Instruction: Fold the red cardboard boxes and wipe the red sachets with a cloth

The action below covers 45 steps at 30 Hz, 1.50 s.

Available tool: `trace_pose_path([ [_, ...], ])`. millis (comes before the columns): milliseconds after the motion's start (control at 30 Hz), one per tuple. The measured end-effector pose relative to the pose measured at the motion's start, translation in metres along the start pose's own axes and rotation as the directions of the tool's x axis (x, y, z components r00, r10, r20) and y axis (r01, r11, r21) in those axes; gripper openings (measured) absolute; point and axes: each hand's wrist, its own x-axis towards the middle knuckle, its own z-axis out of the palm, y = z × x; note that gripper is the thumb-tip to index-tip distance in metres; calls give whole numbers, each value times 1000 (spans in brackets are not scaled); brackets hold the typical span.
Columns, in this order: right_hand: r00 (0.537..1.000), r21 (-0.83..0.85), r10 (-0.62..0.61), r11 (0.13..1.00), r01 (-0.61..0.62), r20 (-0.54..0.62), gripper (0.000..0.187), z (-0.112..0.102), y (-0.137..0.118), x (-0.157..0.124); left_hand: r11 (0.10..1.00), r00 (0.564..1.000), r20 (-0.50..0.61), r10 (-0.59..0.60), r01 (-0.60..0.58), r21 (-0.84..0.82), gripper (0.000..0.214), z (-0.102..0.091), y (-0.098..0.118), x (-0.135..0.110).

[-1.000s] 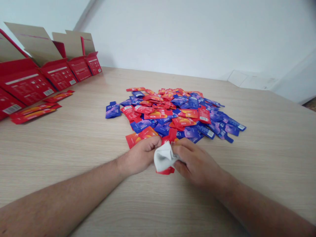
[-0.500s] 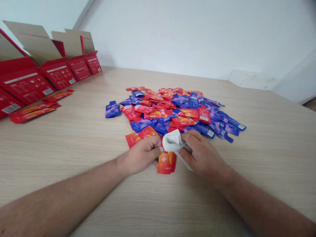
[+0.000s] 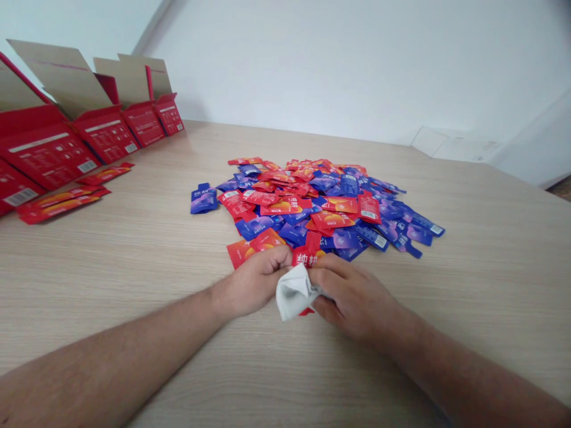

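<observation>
My left hand (image 3: 256,282) is closed on the left edge of a red sachet (image 3: 306,257) with white lettering and a narrow spout-like top. Bunched in my right hand (image 3: 352,291) is a white cloth (image 3: 294,291), which lies over the lower part of that sachet and hides most of it. The fingers of my right hand are closed around the cloth. Just beyond both hands spreads a pile of red and blue sachets (image 3: 289,205), and two orange-red ones (image 3: 266,239) lie right behind my left hand.
Red cardboard boxes (image 3: 49,145) with raised flaps stand in a row at the left. In front of them lie several red sachets (image 3: 62,205). A lone blue sachet (image 3: 204,199) sits left of the pile. A white wall (image 3: 334,65) rises behind the table (image 3: 178,356).
My right hand has moved the cloth downward over the sachet, from its upper part to its lower part. The sachet's top and lettering now show. My left hand has stayed in place.
</observation>
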Motion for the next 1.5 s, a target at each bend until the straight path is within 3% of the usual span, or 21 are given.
trace_pose_path([
  [167, 983, -27, 148, 988, -152, -111, 19, 0, 1, 0, 997, 997, 18, -71, 71, -26, 33, -1, -1, 0],
  [333, 999, 19, 8, 1000, -9, 31, 18, 1, -1, 0, 1000, 1000, 12, -4, 4, -19, 35, -1, 0, 0],
  [467, 983, -27, 151, 988, -155, -106, 17, -1, 2, 0, 997, 997, 25, -74, 75, -30, 32, -1, -1, 0],
  [633, 1000, 20, -1, 1000, 1, 5, 17, 1, -1, 0, 1000, 1000, 4, -7, 7, 0, 36, -1, 0, 1],
  [800, 983, -24, 146, 989, -149, -111, 18, 0, 1, 0, 996, 997, 26, -76, 78, -54, 37, -1, 0, 1],
  [967, 1000, 12, 5, 1000, -5, 22, 17, 2, 0, 0, 1000, 1000, 3, 6, -6, -20, 37, -2, -2, 0],
  [1167, 987, -15, 121, 992, -123, -106, 18, 1, 3, 0, 997, 998, 5, -64, 64, -38, 36, -1, -1, 0],
  [1300, 999, 7, 11, 1000, -12, 36, 19, 2, 0, 0, 1000, 1000, 4, 3, -3, -13, 37, -2, 0, 0],
  [1433, 985, -21, 145, 989, -148, -96, 18, 1, 1, 0, 996, 997, 15, -80, 81, -48, 40, -1, 1, 0],
  [1500, 986, -15, 135, 990, -138, -95, 16, 1, 1, 0, 996, 997, 7, -76, 76, -38, 40, -1, 0, 0],
])
